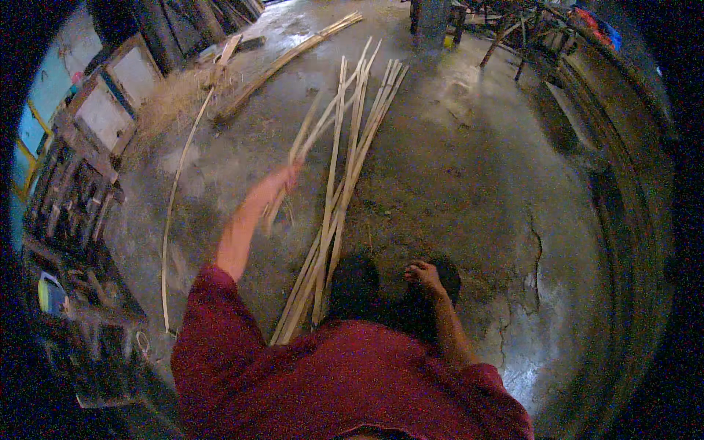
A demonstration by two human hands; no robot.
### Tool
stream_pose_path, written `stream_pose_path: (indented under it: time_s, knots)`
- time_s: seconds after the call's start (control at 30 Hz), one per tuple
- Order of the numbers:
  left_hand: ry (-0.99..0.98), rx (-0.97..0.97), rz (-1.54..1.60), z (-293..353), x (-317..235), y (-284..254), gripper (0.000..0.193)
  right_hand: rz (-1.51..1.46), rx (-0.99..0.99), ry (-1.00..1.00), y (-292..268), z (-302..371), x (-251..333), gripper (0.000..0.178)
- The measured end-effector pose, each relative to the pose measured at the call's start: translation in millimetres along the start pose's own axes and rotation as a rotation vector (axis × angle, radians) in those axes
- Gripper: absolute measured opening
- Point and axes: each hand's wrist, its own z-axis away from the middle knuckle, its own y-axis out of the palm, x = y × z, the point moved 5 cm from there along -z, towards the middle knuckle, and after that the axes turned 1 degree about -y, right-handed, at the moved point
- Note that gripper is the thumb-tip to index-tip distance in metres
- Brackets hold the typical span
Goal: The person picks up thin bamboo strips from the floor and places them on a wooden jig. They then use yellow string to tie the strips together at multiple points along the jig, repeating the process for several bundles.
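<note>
No readable text, label, brand, number or sign; nothing legible on the pale strips [342, 198], the dark red shirt [345, 381], the framed panels [105, 121] at left or the concrete floor [455, 183].

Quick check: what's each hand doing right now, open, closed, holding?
Left hand: blurred, but appears closed on pale strips.
Right hand: partly curled, nothing visibly held; whether fully closed can't be told.

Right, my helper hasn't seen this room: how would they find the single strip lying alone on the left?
On the grey floor, find the straw-like heap at upper left. One long, thin, pale strip runs down from beside it, left of the left hand. It lies singly, while the crossed strips mid-floor lie bunched.
</note>
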Motion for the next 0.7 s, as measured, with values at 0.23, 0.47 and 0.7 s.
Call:
stream_pose_path:
  time_s: [0.23, 0.47, 0.7]
  knots:
    - [0.390, -0.324, -0.092, -9, -132, -113, 0.025, 0.462, -0.172, -0.231, 0, 0, 19, 0.024]
    - [0.006, -0.460, -0.605, 48, 137, -211, 0.031, 0.673, -0.191, -0.295, -9, 18, 32, 0.022]
    - [-0.294, -0.662, -0.778, 181, 331, -173, 0.032, 0.729, -0.124, -0.336, -23, 17, 52, 0.021]
